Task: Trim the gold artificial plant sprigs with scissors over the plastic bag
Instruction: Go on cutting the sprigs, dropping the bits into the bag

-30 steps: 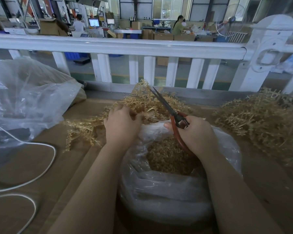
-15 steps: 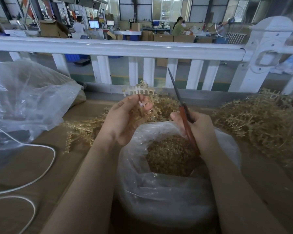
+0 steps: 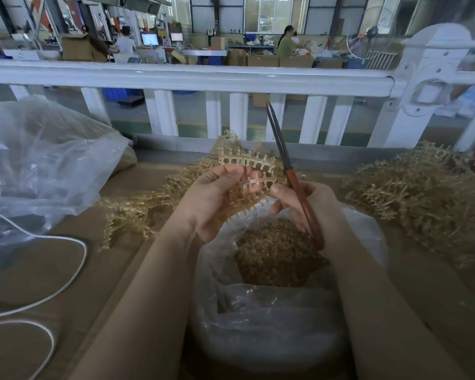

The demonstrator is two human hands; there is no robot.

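Sprig: a gold plastic sprig [image 3: 247,171] is held up above the mouth of the plastic bag, just in front of the railing; its short side nubs stand out in rows like comb teeth.
Left hand: the left hand [image 3: 217,198] is palm up, with fingers and thumb curled round the lower part of the sprig; the upper rows stick out past the fingertips.
Right hand: the right hand [image 3: 310,209] is wrapped round the handle of the scissors; its thumb tip is just beside the sprig, though contact cannot be made out.
Scissors: the scissors [image 3: 291,171] have a reddish-brown handle and dark blades; the blades lie together as one thin line, pointing up and slightly left, with the tip in front of the railing.
Bag: the clear plastic bag [image 3: 272,325] sits open directly under both hands, between the forearms; its rim is rolled down.
Bag contents: a mound of small gold cuttings [image 3: 274,256] fills the bag's inside.
Left pile: gold sprigs [image 3: 137,212] lie loose on the brown table [image 3: 88,270], left of the left hand.
Right pile: a larger heap of gold sprigs [image 3: 417,198] lies right of the bag.
Far left: a big crumpled clear bag [image 3: 47,165] and a white cable [image 3: 66,281] looping over the table.
Behind: a white railing [image 3: 192,78] runs across the view; beyond it is a workshop floor with cartons and people at benches, too blurred for detail.
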